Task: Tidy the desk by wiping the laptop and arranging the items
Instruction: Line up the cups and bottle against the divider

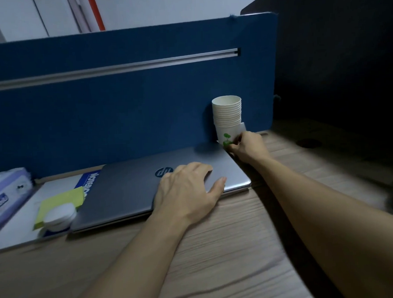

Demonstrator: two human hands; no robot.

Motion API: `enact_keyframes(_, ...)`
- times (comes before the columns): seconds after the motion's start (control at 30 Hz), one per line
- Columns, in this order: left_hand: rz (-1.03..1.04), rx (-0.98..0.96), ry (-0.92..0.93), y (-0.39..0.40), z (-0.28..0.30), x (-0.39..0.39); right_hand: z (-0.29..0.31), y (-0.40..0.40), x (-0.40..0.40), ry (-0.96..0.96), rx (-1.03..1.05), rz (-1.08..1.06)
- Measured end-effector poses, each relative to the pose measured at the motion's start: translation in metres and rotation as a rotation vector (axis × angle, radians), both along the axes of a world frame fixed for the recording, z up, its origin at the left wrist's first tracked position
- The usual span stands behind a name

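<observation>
- The wooden desk filled the lower frame, nearest the camera, with 2 bare forearms reaching across it.
- The blue partition spanned the upper half of the frame.
- The closed grey laptop lay at centre frame, its left edge over a blue-and-white notebook.
- The left hand rested flat on the lid, fingers spread, gripping nothing.
- The right hand, right of centre, pinched the base of the stack of paper cups against the partition.
- At lower left, a white round object sat on green sticky notes.
</observation>
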State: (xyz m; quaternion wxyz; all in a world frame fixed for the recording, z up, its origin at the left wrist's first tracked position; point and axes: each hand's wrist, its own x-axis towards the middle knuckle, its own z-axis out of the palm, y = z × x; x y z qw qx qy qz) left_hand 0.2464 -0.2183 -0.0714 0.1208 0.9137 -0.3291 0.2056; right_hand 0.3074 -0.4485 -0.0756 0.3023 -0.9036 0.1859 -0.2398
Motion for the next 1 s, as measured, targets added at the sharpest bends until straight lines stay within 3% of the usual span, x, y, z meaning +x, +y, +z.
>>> enact_keyframes(0.43, 0.002, 0.022, -0.001, -0.002, 0.002, -0.016, 0.003, 0.016, -0.086, -0.032, 0.092, -0.074)
enact_keyframes(0.77, -0.061, 0.024, 0.024, 0.005, 0.003, -0.121, 0.006, 0.040, -0.233, -0.053, 0.179, -0.129)
enact_keyframes(1.0, -0.079, 0.019, 0.024, 0.022, 0.002, -0.179, 0.005, 0.037, -0.320, -0.201, 0.337, -0.305)
